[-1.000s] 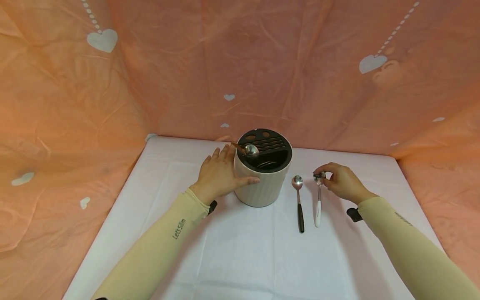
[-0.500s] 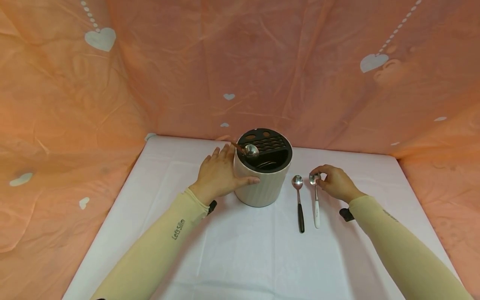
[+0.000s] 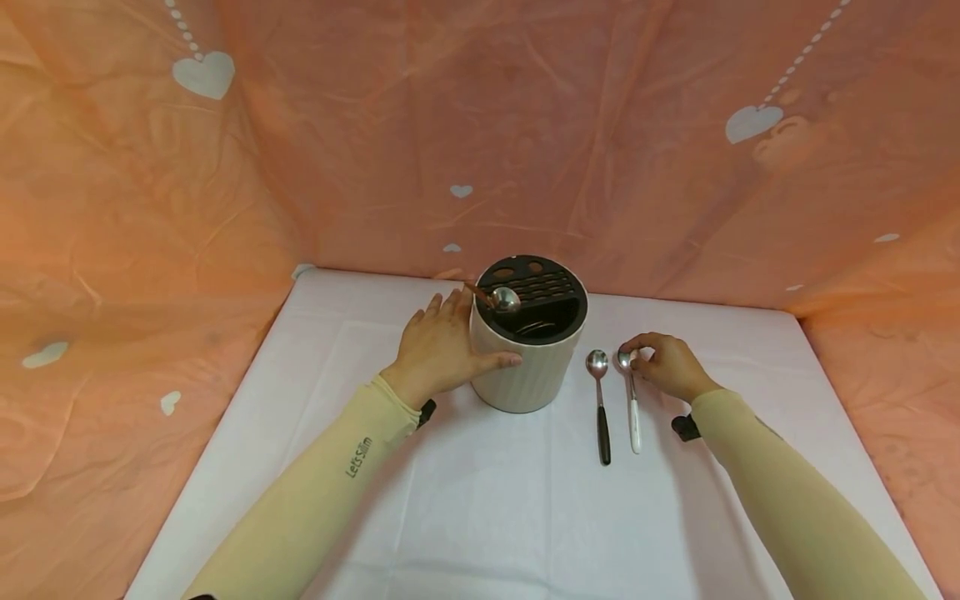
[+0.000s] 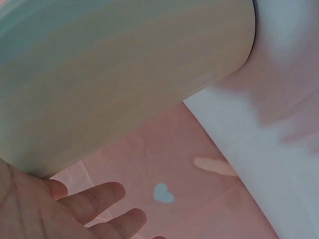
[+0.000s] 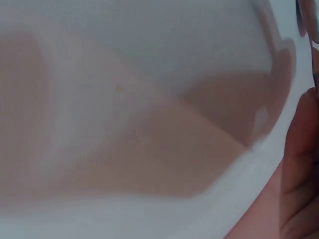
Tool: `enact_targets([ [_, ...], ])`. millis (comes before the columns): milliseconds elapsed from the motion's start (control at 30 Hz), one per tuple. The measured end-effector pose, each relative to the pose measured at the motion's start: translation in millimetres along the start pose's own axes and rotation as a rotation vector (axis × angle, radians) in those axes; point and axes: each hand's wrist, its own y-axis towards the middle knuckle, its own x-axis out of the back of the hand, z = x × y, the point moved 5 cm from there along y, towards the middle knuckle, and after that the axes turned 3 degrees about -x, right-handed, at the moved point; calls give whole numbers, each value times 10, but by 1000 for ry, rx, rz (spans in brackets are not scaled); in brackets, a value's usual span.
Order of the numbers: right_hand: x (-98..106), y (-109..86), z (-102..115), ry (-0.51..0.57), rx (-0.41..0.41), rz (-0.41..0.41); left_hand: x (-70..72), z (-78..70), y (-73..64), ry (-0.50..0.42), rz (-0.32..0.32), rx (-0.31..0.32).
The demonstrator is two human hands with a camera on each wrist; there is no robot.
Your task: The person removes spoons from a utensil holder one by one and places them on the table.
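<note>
A pale ribbed utensil holder (image 3: 517,383) with a slotted black lid (image 3: 517,268) stands upright on the table. My left hand (image 3: 438,354) rests against its left side, fingers straight and thumb across the front. The left wrist view shows the holder's smooth-looking wall above the extended fingers (image 4: 102,199). With thumb and forefinger my right hand (image 3: 671,367) pinches the bowl of a white-handled spoon (image 3: 634,425), whose handle points toward me. Just left of it lies a black-handled spoon (image 3: 603,429), bowl away from me. Another spoon (image 3: 506,300) with a brownish handle lies across the lid.
A white cloth (image 3: 480,500) covers the table. Orange sheeting (image 3: 525,125) with pale hearts rises behind and along both sides. The holder is near the table's back edge. In the right wrist view, shadows fall on the cloth beside my fingers (image 5: 301,174).
My right hand has moved left, drawing the white-handled spoon's bowl closer to the black-handled spoon. My left hand stays against the holder.
</note>
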Motion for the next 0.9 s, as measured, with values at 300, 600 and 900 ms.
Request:
enact_targets([
  [300,-102,32,-63,-10,-8,26,-4,6,11,-8,-41,-10],
  [600,-135,31,-112,-31,14,-18,-3,12,6,-13,-37,-5],
  [900,-131,-15,-105,-25,3,-29,8,0,5,-23,-36,1],
])
